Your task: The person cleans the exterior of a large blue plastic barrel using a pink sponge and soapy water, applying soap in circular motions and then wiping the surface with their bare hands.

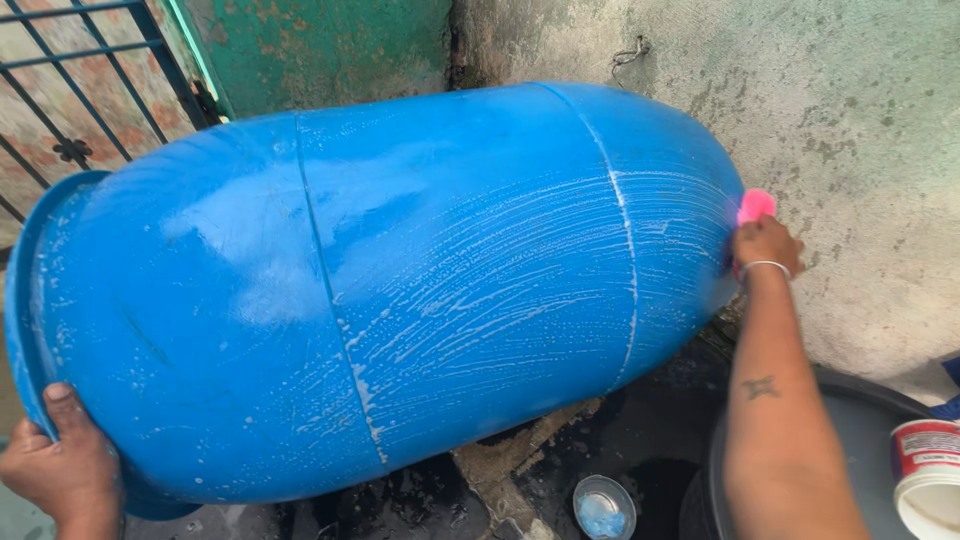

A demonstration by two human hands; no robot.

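Note:
A large blue plastic barrel (400, 280) lies tipped on its side, its surface streaked with white soap suds. My left hand (60, 465) grips the barrel's rim at the lower left, thumb on the outside. My right hand (765, 248), with a metal bangle on the wrist, presses a pink scrubber (755, 205) against the barrel's rounded bottom end at the right.
A stained concrete wall (850, 120) stands close behind the barrel's right end. A metal grille (70, 90) and green panel (320, 50) are at the upper left. Below lie wet dark ground, a small bowl (603, 507), a dark tub (880, 420) and a white container (928, 475).

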